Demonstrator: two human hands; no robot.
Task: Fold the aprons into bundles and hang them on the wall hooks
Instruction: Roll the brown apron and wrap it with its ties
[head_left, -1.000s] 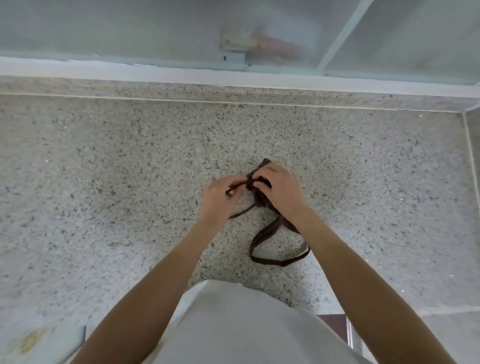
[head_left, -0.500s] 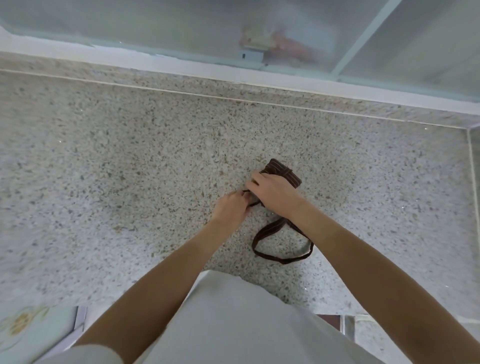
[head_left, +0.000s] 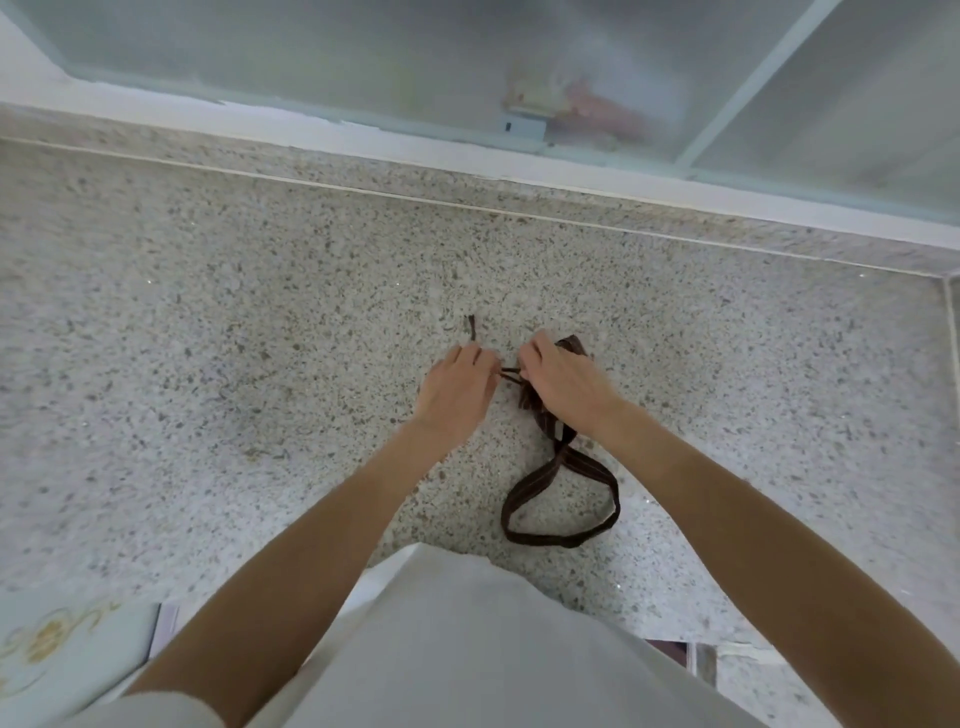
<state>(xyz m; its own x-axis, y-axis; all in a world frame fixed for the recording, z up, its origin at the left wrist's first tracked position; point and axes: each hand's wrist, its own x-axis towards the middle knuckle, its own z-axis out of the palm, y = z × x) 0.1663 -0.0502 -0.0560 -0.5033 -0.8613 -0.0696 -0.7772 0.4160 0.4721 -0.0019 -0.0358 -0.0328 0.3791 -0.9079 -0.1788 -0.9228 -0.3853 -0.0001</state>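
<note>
A dark brown striped apron bundle (head_left: 540, 410) lies on the speckled stone counter (head_left: 260, 312), mostly covered by my right hand (head_left: 566, 384), which holds it down and grips it. Its neck strap loop (head_left: 563, 504) trails toward me on the counter. My left hand (head_left: 457, 389) pinches a thin brown tie string (head_left: 511, 373) stretched between the two hands; the string's free end (head_left: 471, 327) sticks up past my left fingers.
A frosted glass sliding window (head_left: 467, 62) with a white frame runs along the counter's back edge. The counter's corner wall stands at far right (head_left: 953, 322). A pale patterned surface (head_left: 62, 639) shows at the lower left, below the counter's front edge.
My left hand has drawn away from the right, pulling the tie string taut to the left; its end now sticks out beyond the fingers. The right hand stays on the bundle.
</note>
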